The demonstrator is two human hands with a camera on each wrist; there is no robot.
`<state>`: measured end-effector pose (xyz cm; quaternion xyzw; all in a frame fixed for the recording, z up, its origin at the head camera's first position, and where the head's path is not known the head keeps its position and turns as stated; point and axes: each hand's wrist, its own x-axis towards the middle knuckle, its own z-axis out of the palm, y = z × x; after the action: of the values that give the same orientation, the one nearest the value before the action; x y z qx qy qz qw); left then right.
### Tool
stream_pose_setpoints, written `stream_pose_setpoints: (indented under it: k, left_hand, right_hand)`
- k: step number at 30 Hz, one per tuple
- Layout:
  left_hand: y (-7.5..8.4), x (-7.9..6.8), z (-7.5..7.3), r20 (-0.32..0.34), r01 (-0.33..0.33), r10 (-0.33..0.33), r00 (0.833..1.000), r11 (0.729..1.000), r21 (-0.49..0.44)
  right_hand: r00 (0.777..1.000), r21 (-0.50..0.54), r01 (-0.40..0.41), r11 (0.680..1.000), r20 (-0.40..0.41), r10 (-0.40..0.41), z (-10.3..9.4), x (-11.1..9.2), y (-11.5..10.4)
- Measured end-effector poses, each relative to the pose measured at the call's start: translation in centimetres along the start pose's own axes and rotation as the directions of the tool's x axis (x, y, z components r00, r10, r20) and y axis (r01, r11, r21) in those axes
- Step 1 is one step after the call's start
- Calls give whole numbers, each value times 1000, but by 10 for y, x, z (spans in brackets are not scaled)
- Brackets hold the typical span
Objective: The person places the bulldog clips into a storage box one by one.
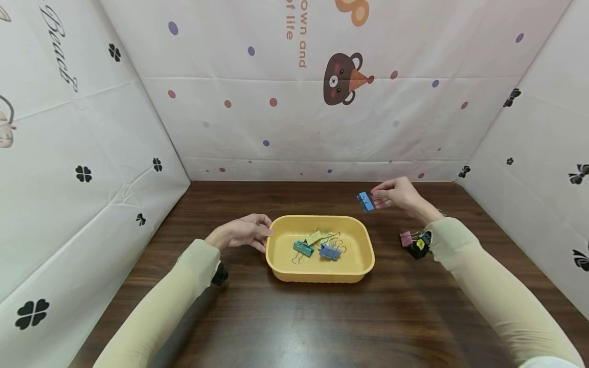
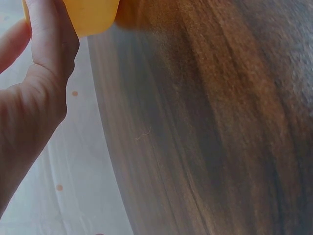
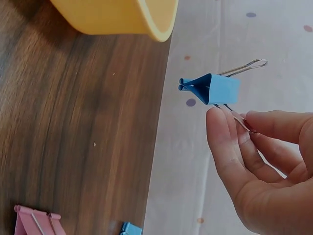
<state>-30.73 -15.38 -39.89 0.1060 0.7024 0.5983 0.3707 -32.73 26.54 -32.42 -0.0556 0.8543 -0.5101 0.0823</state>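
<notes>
A blue binder clip [image 3: 224, 89] hangs in the air right of the yellow tray [image 1: 319, 276]. My right hand [image 1: 399, 195] pinches it by one wire handle between thumb and fingers; its other handle sticks out free. At the tray's left end my left hand [image 1: 246, 232] holds the rim, thumb on the edge and fingers against the outer wall. Inside the tray lie a teal binder clip [image 1: 303, 249], a yellow one [image 1: 313, 237] and a purple-blue one [image 1: 330, 252], with wire handles overlapping.
On the dark wooden table [image 1: 294, 327], a pink binder clip [image 1: 406, 238] lies near my right wrist. Another blue clip [image 3: 131, 229] shows partly at the right wrist view's lower edge. Patterned white sheets [image 1: 276, 128] wall off the back and sides.
</notes>
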Motion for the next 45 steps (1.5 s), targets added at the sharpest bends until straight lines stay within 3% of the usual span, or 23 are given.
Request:
stream_pose_setpoints:
  k: [45]
  left_hand:
    - [1,-1,1,-10,-2,2,1000,1000,4]
  right_hand:
    - [980,-29,103,994,174,-97,55,-12,-36]
